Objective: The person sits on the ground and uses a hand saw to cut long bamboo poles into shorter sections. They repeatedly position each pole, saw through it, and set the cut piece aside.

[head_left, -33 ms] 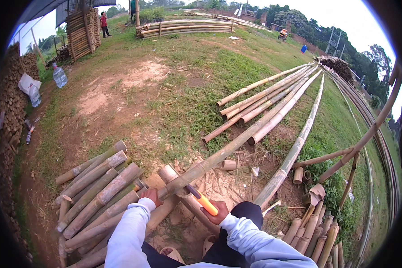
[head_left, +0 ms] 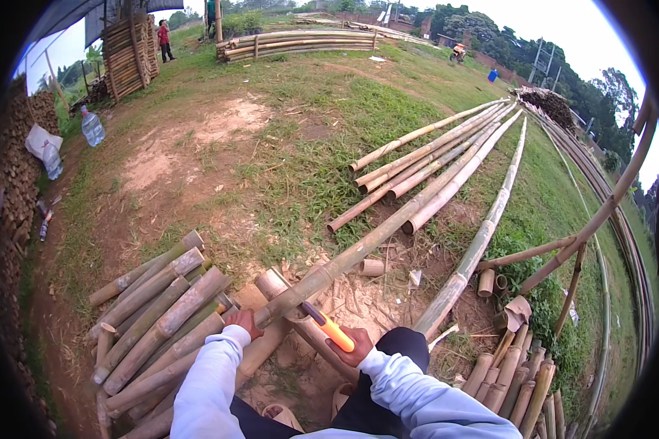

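Observation:
A long bamboo pole runs from in front of me toward the far right, its near end resting across a thick bamboo support. My left hand is closed round that near end. In my right hand is a handsaw with an orange and black handle. Its front end meets the pole's right side, just beyond my left hand; the blade hardly shows from this angle. Cut bamboo lengths lie piled beside my left arm.
More short bamboo pieces stand at the lower right, near a slanted pole frame. Several long poles lie on the grass ahead. Sawdust covers the ground around the support. A person in red stands far off at left.
The whole view has shifted slightly, so things sit a little further left and up. Both hands keep their hold on the pole and the handsaw.

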Demonstrator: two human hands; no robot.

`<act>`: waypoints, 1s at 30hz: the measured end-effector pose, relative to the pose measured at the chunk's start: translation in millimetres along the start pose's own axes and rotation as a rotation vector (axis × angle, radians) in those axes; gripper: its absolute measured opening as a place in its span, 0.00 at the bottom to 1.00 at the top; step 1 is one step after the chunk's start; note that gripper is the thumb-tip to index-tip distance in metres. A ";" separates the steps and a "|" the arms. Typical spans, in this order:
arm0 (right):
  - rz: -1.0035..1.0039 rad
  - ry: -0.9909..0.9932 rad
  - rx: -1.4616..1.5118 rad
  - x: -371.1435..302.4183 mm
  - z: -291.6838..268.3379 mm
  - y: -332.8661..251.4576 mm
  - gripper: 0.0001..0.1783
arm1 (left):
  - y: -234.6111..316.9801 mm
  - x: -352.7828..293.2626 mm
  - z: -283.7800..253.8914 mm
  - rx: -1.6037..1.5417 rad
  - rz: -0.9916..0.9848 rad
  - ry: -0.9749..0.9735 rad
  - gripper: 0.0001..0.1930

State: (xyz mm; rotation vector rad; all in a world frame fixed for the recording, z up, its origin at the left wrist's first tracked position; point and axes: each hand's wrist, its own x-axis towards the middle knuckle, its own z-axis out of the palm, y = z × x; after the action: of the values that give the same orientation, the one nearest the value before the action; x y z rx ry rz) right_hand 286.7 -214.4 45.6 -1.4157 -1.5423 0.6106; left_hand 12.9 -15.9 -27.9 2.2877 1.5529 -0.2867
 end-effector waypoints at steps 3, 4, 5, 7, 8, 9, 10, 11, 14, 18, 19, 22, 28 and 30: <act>-0.021 -0.015 0.045 -5.5 -8.1 -2.1 0.14 | 0.9 -10.3 -0.6 0.047 -0.024 0.038 0.34; -0.042 -0.030 0.007 -5.6 -9.7 0.0 0.14 | 0.2 -9.7 -2.9 0.058 -0.026 0.044 0.34; -0.017 -0.052 -0.010 -7.6 -13.4 2.4 0.14 | 1.6 -8.8 -3.0 0.061 -0.025 0.044 0.34; 0.025 -0.094 -0.018 -8.6 -12.5 6.8 0.13 | 0.6 -1.6 -12.2 0.075 -0.044 0.005 0.34; 0.024 -0.083 0.028 -8.3 -11.1 1.4 0.12 | -3.1 -5.3 -9.6 0.069 -0.054 0.032 0.34; 0.039 -0.086 0.036 -13.0 -6.2 1.1 0.12 | -8.0 -11.0 -1.7 0.058 -0.068 0.048 0.34; 0.054 -0.052 0.057 -13.1 -2.8 1.7 0.12 | -10.7 -4.1 -0.6 0.072 -0.071 0.047 0.33; 0.093 -0.044 0.082 -17.5 1.4 3.3 0.11 | -14.2 0.4 6.3 0.075 -0.089 0.016 0.32; 0.251 -0.046 0.155 -36.0 8.4 11.6 0.13 | 0.1 -1.5 2.1 0.068 -0.085 0.010 0.29; 0.366 -0.016 0.248 -47.5 19.1 0.6 0.14 | 0.6 -4.2 -9.0 0.057 -0.032 0.024 0.28; 0.373 -0.023 0.244 -50.9 21.0 0.4 0.14 | 0.0 -5.6 -8.5 0.057 -0.037 0.022 0.28; 0.359 -0.031 0.214 -51.9 23.6 -8.1 0.12 | -0.9 -5.5 -7.1 0.052 -0.035 0.021 0.28; 0.252 -0.048 0.165 -47.4 22.3 -5.3 0.10 | 5.6 -6.4 -11.2 0.039 -0.076 -0.011 0.26; 0.233 -0.030 0.192 -46.2 27.5 -7.6 0.10 | 5.3 -7.4 -11.0 0.037 -0.067 0.004 0.26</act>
State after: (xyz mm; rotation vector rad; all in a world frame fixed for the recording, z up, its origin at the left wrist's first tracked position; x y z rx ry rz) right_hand 255.0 -253.9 26.1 -1.4532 -1.3128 0.8995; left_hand 14.7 -19.5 -14.3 2.2683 1.6415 -0.3303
